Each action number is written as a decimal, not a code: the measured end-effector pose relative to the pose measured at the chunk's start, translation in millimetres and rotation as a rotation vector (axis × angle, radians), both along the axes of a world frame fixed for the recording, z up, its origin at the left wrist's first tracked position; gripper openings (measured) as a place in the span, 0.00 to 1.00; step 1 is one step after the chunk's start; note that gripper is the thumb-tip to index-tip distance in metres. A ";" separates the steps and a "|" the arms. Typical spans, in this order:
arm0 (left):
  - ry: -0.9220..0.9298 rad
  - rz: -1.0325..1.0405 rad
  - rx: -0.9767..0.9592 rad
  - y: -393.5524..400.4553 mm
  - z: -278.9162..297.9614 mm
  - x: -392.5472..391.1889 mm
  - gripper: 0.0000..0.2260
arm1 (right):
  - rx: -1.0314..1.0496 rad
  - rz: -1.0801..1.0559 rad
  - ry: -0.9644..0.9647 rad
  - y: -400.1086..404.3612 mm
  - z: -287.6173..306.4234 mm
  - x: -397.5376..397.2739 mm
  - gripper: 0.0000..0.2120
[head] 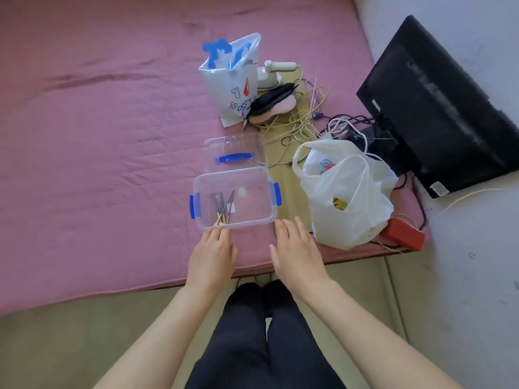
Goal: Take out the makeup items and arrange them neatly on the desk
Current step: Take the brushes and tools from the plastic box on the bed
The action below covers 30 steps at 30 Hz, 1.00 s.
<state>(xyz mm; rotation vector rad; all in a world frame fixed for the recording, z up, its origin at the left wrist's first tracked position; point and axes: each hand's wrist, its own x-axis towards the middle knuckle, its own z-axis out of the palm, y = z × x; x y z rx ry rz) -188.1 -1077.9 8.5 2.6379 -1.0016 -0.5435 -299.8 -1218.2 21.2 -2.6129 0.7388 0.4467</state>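
Nearest you are your own dark-trousered legs (264, 332), standing at the edge of the pink mat (98, 136). Above them your two forearms reach forward. Your left hand (212, 255) lies flat with fingers straight, its fingertips right at the near wall of the clear box (252, 223), holding nothing. Your right hand (296, 252) is likewise spread and relaxed, empty, just beside the box's near right corner.

The box stands open on the mat, blue latches (194, 206) on both ends. Its clear lid (233, 150) with a blue handle lies just behind it. Inside, in the left part, the makeup items (223, 207) lie in a loose bunch: a few slim dark tools and what look like cotton swabs; the blur keeps me from naming each. The right part of the box looks bare.

So, as I judge it, the opening is done and the taking out is not: none of the items lies laid out on the mat, and all of the arranging is left.

To the right sits a white plastic bag (351, 197), a red box (404, 235) at its far side, tangled cords (306, 119) and a black monitor (438, 108). Behind stands a printed bag (233, 80).
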 end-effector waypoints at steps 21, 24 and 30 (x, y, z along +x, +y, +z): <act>0.275 0.493 0.099 -53.1 -200.8 110.3 0.10 | 0.166 0.205 0.176 -53.8 -204.2 156.2 0.20; 0.331 0.501 0.157 -58.2 -233.2 125.9 0.11 | 0.236 0.152 0.223 -52.0 -239.4 174.1 0.20; 0.350 0.522 0.220 -63.1 -286.5 149.9 0.10 | 0.266 0.103 0.240 -45.4 -291.8 203.1 0.19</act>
